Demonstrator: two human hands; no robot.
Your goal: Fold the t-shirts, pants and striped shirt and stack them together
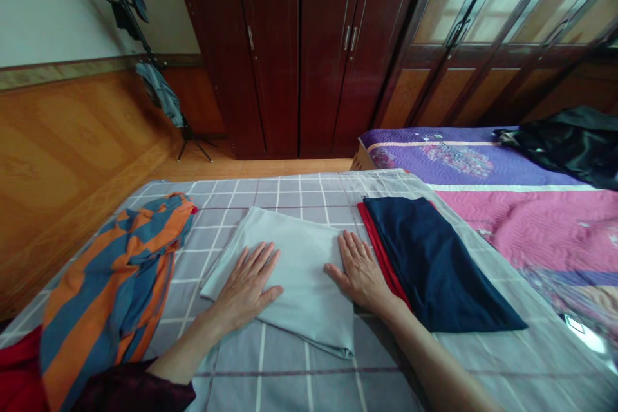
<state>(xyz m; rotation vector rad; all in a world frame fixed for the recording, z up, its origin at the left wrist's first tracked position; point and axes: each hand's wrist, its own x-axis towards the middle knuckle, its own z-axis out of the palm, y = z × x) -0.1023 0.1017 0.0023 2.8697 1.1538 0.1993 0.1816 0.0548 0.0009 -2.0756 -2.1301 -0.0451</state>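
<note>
A pale grey-white folded cloth [304, 270] lies flat on the grey checked bedsheet [284, 347] in front of me. My left hand [248, 283] rests flat on its left part, fingers stretched out. On the cloth's right edge lies my right hand [360, 270], open, its fingers pointing away from me. Just right of that hand sits a folded navy cloth [434, 264], with a red cloth [379, 254] showing from under its left edge. An orange and blue striped garment [120, 277] lies crumpled on the left.
A second bed surface with a purple and pink quilt [531, 225] adjoins on the right, bearing a dark shiny garment [570, 145]. Dark red wardrobes [323, 58] stand beyond the bed. A coat stand [145, 45] is at the back left. Red fabric [22, 370] lies bottom left.
</note>
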